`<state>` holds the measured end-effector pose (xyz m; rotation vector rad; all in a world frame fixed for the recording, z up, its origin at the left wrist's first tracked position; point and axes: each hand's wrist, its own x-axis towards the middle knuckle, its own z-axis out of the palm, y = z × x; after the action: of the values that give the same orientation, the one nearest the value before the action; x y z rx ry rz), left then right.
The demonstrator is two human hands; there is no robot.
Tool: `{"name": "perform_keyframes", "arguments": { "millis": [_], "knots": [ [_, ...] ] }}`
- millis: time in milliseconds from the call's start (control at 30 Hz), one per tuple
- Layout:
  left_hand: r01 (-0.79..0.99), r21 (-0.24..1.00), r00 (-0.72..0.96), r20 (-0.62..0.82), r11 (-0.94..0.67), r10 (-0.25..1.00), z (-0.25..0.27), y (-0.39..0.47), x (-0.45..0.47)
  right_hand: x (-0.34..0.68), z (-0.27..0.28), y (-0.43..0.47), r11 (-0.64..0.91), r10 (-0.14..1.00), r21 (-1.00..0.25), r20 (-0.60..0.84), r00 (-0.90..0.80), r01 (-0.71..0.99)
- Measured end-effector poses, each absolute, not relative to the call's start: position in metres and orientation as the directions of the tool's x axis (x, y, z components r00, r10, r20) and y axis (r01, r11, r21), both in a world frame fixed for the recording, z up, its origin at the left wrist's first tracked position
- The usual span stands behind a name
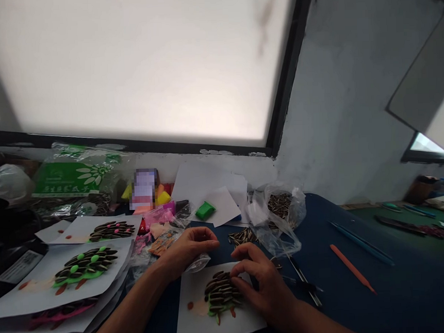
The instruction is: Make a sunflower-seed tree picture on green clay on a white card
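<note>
A white sheet (193,328) lies in front of me with a hedgehog picture (222,293) made of striped sunflower seeds over green clay, with a pale face, a brown nose and brown feet. My right hand (260,279) is over the sheet's right side, thumb and forefinger pinched at a seed on the hedgehog's upper right edge. Just beyond the sheet's top edge hovers my left hand (195,247), fingers curled in against the thumb; whatever lies between them is hidden. A small loose pile of sunflower seeds (242,236) sits on the blue table beyond my hands.
Finished-looking hedgehog sheets (113,282) are stacked at left. Behind stand a green seed bag (73,176), a phone (143,188), a green clay packet (205,210) and an open plastic bag of seeds (279,206). Tweezers (306,282) and an orange tool (351,266) lie right.
</note>
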<state>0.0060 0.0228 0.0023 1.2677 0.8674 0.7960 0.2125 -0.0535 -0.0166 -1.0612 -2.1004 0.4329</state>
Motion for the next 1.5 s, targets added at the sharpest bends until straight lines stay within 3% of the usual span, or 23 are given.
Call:
{"name": "perform_keyframes", "arguments": {
  "millis": [767,1133,1500],
  "knots": [
    [-0.016,0.994,0.456,-0.087,0.106,0.886,-0.0002,0.0230,0.0055,0.2109,-0.0134,-0.0557,0.636,0.770,-0.550,0.499,-0.398,0.541],
    [-0.027,0.993,0.464,-0.088,0.113,0.881,-0.0003,0.0231,0.0054,0.2109,-0.0133,-0.0544,0.610,0.792,-0.595,0.489,-0.366,0.524],
    [0.009,0.996,0.461,-0.086,0.092,0.883,0.0005,0.0222,0.0063,0.2105,-0.0125,-0.0563,0.631,0.773,-0.541,0.499,-0.392,0.556]
  ]
}}
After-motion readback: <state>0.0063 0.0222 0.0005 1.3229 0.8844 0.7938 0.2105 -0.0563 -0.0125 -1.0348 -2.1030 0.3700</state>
